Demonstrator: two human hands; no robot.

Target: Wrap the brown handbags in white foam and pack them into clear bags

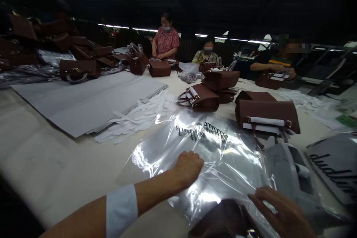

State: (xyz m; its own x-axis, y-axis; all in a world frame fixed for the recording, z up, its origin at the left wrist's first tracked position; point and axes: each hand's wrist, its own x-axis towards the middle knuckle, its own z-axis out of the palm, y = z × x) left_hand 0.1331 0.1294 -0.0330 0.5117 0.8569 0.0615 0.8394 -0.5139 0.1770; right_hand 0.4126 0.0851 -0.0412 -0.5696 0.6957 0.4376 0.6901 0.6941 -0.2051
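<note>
A clear plastic bag [220, 156] with black lettering lies flat on the white table [55, 163] in front of me. My left hand [188, 166] rests on its near left part with the fingers curled under, pressing or pinching the film. My right hand [279, 212] lies at the bag's near right edge, fingers bent and spread over the plastic. Between the hands, at the bottom edge, a brown handbag [223, 219] sits partly inside or under the film. A white band circles my left forearm.
More brown handbags [266, 115] [200, 98] stand ahead, others are piled at far left [79, 68]. Grey paper sheets [86, 98] and white paper strips [136, 119] lie left. Printed bags [334, 167] lie right. Three people work at the table's far end.
</note>
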